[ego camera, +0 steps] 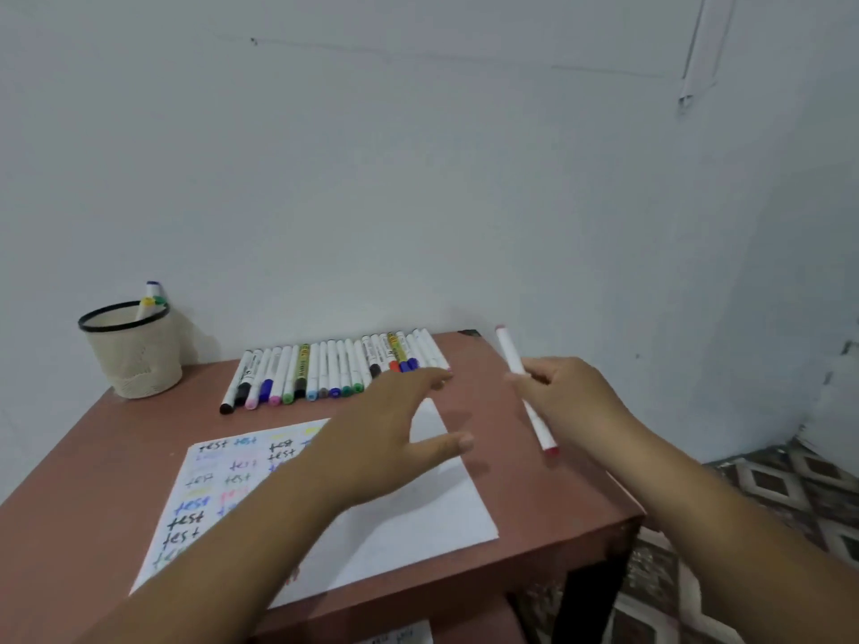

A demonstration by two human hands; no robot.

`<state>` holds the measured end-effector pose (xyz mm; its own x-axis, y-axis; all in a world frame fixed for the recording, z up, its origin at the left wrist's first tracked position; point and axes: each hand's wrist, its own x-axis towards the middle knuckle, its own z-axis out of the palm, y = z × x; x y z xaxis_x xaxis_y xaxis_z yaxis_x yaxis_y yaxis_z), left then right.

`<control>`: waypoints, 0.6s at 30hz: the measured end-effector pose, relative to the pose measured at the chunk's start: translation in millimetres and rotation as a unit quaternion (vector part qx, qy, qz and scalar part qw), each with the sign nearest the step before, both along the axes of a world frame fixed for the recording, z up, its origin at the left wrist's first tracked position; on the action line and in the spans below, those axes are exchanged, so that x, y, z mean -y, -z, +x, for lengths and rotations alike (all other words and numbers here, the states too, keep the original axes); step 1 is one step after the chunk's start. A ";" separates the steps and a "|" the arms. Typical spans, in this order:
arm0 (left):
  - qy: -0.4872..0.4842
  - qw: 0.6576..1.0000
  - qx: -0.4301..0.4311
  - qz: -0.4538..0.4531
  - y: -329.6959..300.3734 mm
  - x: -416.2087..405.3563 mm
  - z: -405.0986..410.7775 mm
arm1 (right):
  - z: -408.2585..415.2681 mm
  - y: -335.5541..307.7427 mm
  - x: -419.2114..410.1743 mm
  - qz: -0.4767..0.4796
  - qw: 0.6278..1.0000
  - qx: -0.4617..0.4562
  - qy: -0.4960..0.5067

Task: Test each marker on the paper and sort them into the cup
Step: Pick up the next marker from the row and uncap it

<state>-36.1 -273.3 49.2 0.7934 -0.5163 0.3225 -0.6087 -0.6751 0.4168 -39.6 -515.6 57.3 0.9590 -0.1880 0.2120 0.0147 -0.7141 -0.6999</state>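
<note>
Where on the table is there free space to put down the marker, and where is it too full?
Bare table lies left of the paper, below the cup, and along the right edge beside the paper, under the right hand holding the marker. The back is crowded by the marker row. The left hand hovers over the paper.

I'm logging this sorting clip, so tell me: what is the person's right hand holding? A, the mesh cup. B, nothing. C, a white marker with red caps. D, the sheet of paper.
C: the right hand grips a white marker with red caps, raised above the table.
</note>
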 end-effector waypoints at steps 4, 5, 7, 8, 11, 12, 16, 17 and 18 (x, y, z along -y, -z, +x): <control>-0.002 0.999 -0.004 0.034 19.3 47.0 -3.5 | -20.2 17.7 17.9 -0.144 0.987 -0.048 0.046; -0.004 0.999 -0.007 0.042 23.0 56.0 -2.6 | -22.8 21.2 19.6 -0.163 0.984 -0.058 0.051; -0.008 0.998 -0.001 0.062 30.0 73.0 -0.9 | -27.9 28.1 22.3 -0.200 0.976 -0.070 0.055; -0.010 0.997 0.006 0.073 33.5 79.3 0.9 | -29.1 31.0 22.4 -0.209 0.974 -0.072 0.057; -0.016 0.994 0.023 0.104 40.1 92.8 6.3 | -29.4 35.2 22.5 -0.215 0.972 -0.070 0.067; -0.017 0.993 0.026 0.111 41.0 95.2 7.6 | -29.3 35.2 21.8 -0.214 0.972 -0.070 0.071; -0.023 0.991 0.013 0.131 40.9 98.4 10.9 | -28.2 34.3 20.8 -0.187 0.976 -0.071 0.080; -0.024 0.991 0.008 0.133 39.8 97.3 11.5 | -28.0 33.6 20.8 -0.177 0.978 -0.074 0.084; -0.024 0.991 0.006 0.134 38.6 95.6 12.1 | -27.6 33.0 21.4 -0.170 0.979 -0.076 0.088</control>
